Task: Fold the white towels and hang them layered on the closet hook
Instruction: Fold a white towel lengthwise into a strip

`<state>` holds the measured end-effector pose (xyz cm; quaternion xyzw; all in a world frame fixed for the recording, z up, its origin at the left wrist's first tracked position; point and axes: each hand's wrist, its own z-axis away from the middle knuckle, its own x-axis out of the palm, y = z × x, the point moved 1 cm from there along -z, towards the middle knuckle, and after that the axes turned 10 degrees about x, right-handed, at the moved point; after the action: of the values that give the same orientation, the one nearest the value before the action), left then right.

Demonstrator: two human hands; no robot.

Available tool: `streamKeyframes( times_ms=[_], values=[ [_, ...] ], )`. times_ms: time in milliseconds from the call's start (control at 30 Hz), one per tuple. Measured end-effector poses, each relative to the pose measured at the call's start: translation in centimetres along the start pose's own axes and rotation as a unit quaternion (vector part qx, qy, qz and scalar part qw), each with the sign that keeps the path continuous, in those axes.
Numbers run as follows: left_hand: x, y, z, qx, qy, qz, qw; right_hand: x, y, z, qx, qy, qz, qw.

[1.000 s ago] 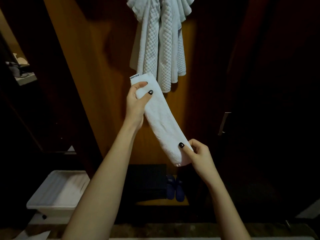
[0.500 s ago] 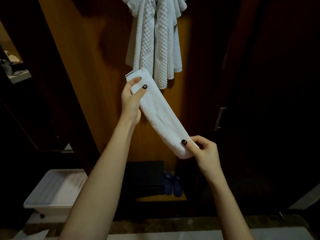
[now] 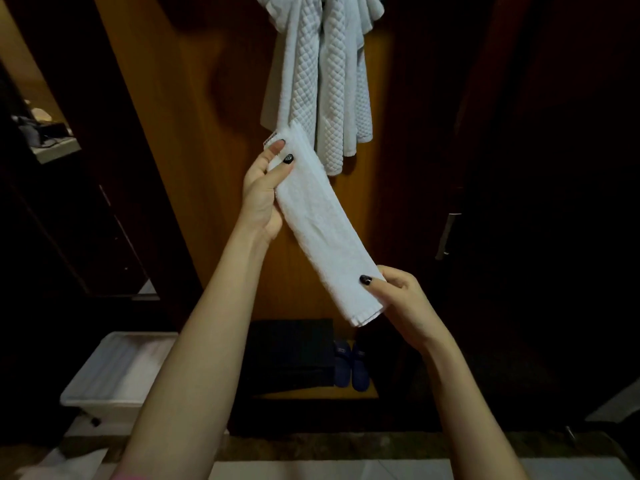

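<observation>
A folded white towel stretches as a narrow strip on a slant across the middle of the frame, from upper left to lower right, held up in the air in front of a wooden closet panel. The left hand pinches its upper end, thumb on the front face and fingers behind, with a small label showing at that corner. The right hand pinches the lower end, thumb across the front and fingers curled behind the edge. Just above the strip's upper end, at the top centre of the frame, a waffle-textured white towel hangs bunched against the panel; what it hangs from is out of view. At lower left sits a white plastic bin, and at lower centre a pair of dark blue slippers beside a dark box.
</observation>
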<state>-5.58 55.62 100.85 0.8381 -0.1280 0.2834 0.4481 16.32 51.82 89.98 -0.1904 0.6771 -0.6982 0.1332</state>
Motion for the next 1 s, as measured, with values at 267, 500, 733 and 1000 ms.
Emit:
streamKeyframes(
  times_ms=[267,500,733,1000],
  values=[
    [-2.4,-1.5,0.9,0.100,0.091,-0.164,0.977,-1.4,-0.1,-0.6,-0.072,0.180,0.039,0.980],
    [-3.7,-1.2,-0.2,0.143,0.110,-0.209,0.961,-3.1,-3.6,-1.2,-0.090,0.133,0.039,0.986],
    [-4.1,1.0,-3.7,0.141,0.088,-0.235,0.958,-4.8,-9.6,-4.4,-0.151,0.147,0.042,0.977],
    [-0.3,5.3,-12.2,0.193,-0.009,-0.217,0.957,-6.5,-20.7,-13.2,-0.197,0.174,0.009,0.965]
  ],
)
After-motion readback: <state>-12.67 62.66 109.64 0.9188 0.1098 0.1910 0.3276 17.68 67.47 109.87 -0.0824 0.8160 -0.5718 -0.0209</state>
